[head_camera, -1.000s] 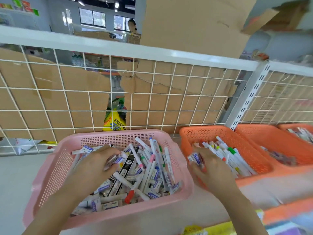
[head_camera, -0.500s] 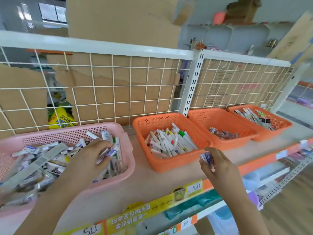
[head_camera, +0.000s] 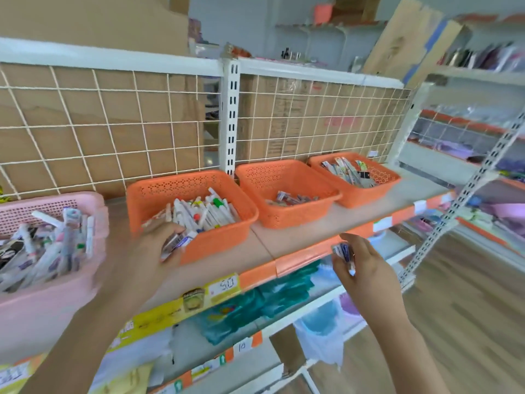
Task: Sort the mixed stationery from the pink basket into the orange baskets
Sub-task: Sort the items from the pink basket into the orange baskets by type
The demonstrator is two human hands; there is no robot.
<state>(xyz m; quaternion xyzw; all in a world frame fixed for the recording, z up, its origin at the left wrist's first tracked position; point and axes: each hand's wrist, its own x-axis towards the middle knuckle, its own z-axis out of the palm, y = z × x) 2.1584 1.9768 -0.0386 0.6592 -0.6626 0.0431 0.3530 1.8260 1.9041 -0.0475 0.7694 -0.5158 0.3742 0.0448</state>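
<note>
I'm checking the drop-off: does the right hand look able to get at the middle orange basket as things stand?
Probably yes. The right hand, pinching small packets, is in front of the shelf edge, just right of the middle orange basket. That basket is open-topped and nothing stands between them.

The pink basket (head_camera: 42, 308) and orange baskets (head_camera: 159, 191) are showing dotted perforations; a white wire grid (head_camera: 113, 123) is crossing brown cardboard (head_camera: 79, 137); the markers (head_camera: 204, 214), blurred, are seeming mostly white.
</note>
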